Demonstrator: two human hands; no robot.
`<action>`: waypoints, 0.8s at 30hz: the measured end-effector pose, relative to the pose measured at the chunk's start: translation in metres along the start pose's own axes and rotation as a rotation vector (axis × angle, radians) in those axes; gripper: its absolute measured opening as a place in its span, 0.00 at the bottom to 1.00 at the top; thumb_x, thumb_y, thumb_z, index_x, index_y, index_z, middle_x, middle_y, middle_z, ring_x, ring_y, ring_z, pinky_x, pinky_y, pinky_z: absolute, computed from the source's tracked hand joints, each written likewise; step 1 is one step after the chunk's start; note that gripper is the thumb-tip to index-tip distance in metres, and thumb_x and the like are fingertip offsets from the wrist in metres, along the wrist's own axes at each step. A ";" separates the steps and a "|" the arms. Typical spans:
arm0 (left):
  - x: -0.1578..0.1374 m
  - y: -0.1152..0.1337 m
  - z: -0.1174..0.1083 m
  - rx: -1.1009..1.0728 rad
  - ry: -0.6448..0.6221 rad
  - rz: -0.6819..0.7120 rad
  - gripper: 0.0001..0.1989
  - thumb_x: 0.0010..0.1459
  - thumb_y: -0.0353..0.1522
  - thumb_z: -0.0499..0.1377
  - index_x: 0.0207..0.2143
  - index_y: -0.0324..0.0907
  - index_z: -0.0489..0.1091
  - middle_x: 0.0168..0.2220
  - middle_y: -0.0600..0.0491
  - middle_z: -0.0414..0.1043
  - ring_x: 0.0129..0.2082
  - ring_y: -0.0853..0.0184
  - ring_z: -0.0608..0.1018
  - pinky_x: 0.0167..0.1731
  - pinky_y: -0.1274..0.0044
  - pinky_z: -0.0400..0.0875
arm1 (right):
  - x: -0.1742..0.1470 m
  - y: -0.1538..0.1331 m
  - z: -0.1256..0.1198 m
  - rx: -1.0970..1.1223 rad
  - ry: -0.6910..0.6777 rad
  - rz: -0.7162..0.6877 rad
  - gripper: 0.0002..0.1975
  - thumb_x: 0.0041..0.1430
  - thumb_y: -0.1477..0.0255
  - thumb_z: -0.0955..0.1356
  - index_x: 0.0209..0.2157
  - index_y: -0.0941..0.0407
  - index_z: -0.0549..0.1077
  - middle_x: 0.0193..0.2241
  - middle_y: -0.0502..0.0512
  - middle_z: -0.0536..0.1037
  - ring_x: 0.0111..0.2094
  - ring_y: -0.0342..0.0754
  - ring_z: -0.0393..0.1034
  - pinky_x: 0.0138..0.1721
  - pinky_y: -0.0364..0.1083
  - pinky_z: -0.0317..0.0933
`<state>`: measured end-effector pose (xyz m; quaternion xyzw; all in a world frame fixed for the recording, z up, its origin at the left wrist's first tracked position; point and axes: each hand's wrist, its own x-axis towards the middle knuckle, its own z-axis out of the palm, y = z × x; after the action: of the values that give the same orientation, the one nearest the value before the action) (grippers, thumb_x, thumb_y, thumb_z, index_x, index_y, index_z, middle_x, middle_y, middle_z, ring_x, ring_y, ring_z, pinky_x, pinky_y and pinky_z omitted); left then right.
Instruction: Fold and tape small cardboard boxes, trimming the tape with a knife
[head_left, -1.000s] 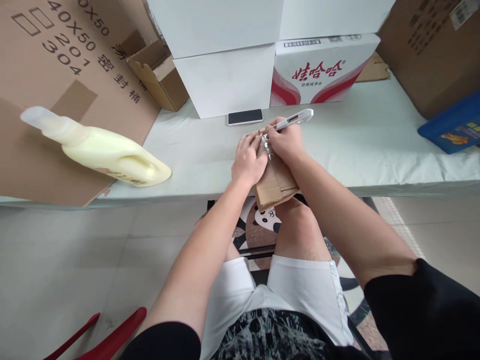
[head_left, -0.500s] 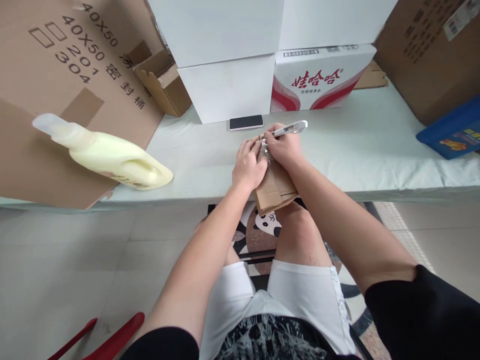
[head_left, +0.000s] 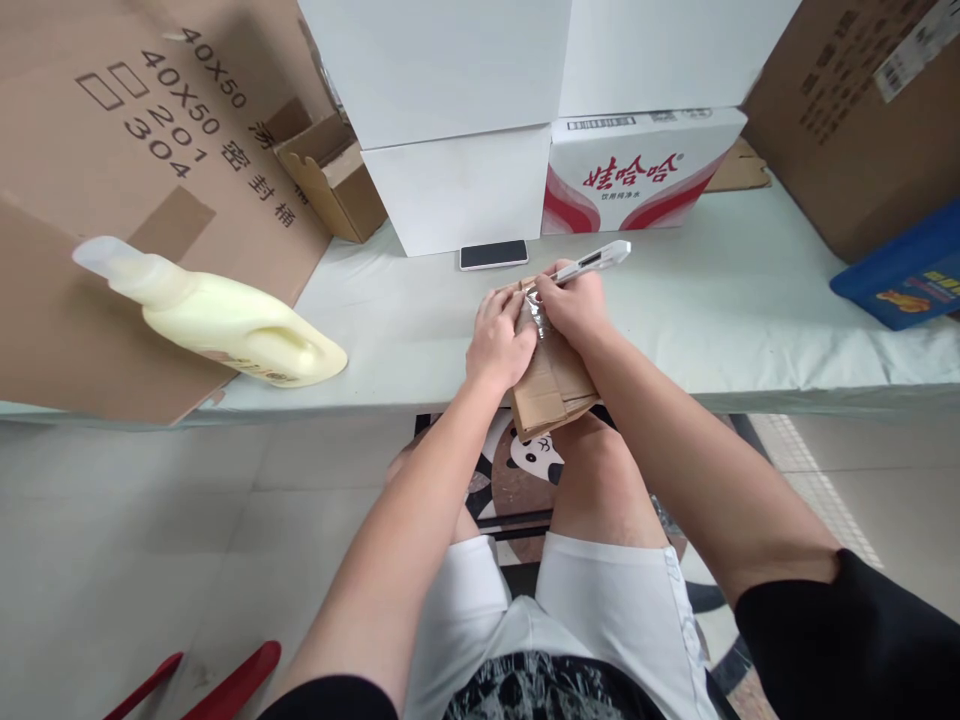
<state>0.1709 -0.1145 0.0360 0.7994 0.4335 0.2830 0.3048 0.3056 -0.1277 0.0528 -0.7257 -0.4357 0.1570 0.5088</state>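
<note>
A folded brown cardboard box (head_left: 551, 385) lies at the table's front edge, its near end sticking out over my legs. Shiny clear tape (head_left: 537, 314) crosses its upper part. My left hand (head_left: 499, 335) holds the box down from the left side, fingers bent over its top. In my right hand (head_left: 577, 305) is a white utility knife (head_left: 600, 259), gripped with its handle pointing up and right. The knife's front end is down by the tape, mostly hidden behind my fingers, so the blade does not show.
A phone (head_left: 493, 255) lies beyond my hands, before white boxes (head_left: 457, 190) and a red-and-white carton (head_left: 622, 180). Left are a pale yellow bottle (head_left: 240, 325), a small open box (head_left: 341, 190) and a large carton (head_left: 90, 260). A blue container (head_left: 900, 280) is at right.
The whole view has shifted slightly. My right hand's knife has tilted a little and its handle reaches further right. A bit more of the tape shows between my hands; my left hand keeps its place.
</note>
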 end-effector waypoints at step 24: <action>0.000 0.002 -0.001 -0.007 -0.010 -0.020 0.24 0.65 0.33 0.54 0.63 0.45 0.70 0.70 0.50 0.63 0.74 0.54 0.56 0.75 0.59 0.50 | -0.002 -0.006 -0.002 -0.049 -0.033 0.007 0.07 0.57 0.72 0.66 0.24 0.53 0.68 0.24 0.51 0.75 0.30 0.50 0.69 0.39 0.51 0.64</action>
<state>0.1711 -0.1153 0.0382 0.7953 0.4391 0.2775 0.3126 0.3032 -0.1297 0.0585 -0.7369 -0.4452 0.1601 0.4828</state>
